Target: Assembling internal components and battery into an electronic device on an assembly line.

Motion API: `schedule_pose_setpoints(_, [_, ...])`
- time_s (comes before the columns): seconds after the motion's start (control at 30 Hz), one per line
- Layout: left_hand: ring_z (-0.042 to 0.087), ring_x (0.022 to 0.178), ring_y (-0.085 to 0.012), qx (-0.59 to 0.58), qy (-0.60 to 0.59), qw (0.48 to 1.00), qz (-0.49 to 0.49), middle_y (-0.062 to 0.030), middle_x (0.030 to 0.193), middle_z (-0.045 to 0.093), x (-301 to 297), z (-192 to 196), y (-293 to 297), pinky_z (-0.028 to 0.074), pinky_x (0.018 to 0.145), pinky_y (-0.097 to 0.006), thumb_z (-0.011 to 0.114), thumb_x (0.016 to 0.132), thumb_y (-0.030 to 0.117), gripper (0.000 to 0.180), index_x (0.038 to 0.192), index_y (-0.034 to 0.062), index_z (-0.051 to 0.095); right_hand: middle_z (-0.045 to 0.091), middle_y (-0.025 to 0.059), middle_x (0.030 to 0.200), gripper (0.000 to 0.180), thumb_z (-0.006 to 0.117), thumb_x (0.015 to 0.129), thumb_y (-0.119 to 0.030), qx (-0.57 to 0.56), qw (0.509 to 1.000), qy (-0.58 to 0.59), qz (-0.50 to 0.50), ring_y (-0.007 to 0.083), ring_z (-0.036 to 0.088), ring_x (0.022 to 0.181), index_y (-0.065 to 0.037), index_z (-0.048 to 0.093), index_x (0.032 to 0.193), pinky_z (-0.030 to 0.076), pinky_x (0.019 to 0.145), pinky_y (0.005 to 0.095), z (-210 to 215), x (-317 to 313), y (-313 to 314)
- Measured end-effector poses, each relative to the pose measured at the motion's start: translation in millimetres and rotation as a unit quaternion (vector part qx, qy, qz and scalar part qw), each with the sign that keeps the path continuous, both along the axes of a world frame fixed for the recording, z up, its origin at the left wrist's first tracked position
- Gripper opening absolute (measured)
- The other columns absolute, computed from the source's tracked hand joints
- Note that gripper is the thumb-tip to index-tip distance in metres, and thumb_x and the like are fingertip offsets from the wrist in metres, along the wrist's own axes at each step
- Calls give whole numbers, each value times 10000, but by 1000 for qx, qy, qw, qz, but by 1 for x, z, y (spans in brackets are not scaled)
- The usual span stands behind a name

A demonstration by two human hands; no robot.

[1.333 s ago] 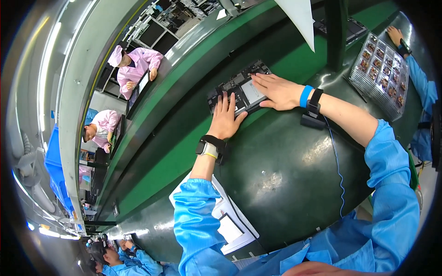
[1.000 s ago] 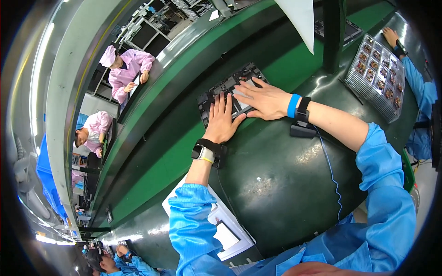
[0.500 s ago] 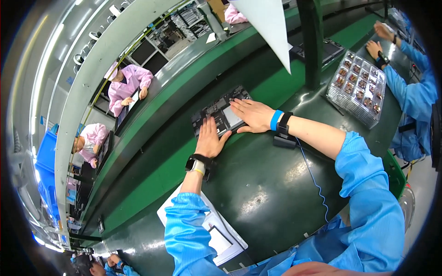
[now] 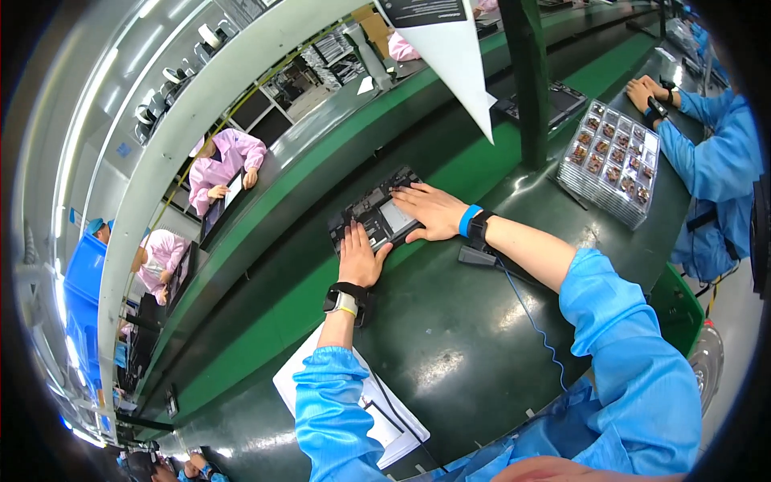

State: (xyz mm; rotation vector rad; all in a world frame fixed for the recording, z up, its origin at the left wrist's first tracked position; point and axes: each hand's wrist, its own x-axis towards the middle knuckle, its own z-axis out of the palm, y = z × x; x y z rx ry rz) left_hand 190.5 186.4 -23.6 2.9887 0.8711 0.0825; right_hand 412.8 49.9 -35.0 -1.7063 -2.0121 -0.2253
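Observation:
A flat, dark laptop-like chassis (image 4: pixel 371 215) with bare inner parts and a light grey panel lies tilted on the green strip of the bench. On its near-left part rests my left hand (image 4: pixel 359 261), fingers stretched out flat. My right hand (image 4: pixel 434 213) lies over its right part, fingers extended and thumb apart, partly covering the grey panel. Neither hand grips anything. A black wristband with a blue cord (image 4: pixel 526 309) is on my right wrist, and a watch (image 4: pixel 344 300) is on my left.
A stack of clear compartment trays (image 4: pixel 612 165) with small copper-coloured parts stands to the right, near a co-worker's hands (image 4: pixel 646 90). White papers (image 4: pixel 321 377) lie under my left forearm. A dark post (image 4: pixel 524 88) and a hanging white sheet (image 4: pixel 450 64) are ahead. Another dark chassis (image 4: pixel 554 104) lies beyond.
The whole view has shifted slightly. My hands stay flat on the chassis in nearly the same places. At the right, the co-worker's hands have come closer together on the bench.

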Motion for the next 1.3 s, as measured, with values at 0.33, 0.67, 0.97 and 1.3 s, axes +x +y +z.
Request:
schedule_pose_setpoints(0.33, [392,1459,-399,-232,-84,961,-123,-298,1547,414,-31,77,-85,308,1207,-408,627,1008,362,732,1521,-81,350,461,213,1534,604,715,856,-293,6,991,97,-93,356,391,1452,-10,537,1360,250,1203,504,-6,5,-9])
schedule_pose_setpoints(0.67, [717,917,-186,-649,-104,748,-95,-156,1153,717,-62,35,-150,565,790,-293,465,1099,177,408,1459,-13,485,371,199,586,400,655,913,-222,183,852,455,-184,350,311,543,44,475,673,322,534,445,0,16,-2])
schedule_pose_setpoints(0.97, [709,766,-168,-650,-173,739,-34,-151,1011,712,-61,20,-156,568,624,-252,489,1087,127,321,1355,-34,558,299,75,542,456,658,927,-267,48,874,482,-41,132,290,532,32,479,634,276,499,386,37,-4,-19])
schedule_pose_setpoints(1.3, [712,712,-186,-619,-190,762,-28,-166,955,729,-64,16,-154,558,578,-256,509,1078,132,289,1271,-68,587,288,84,528,434,660,913,-201,-26,869,458,187,102,298,518,62,445,644,293,467,370,62,-117,-56])
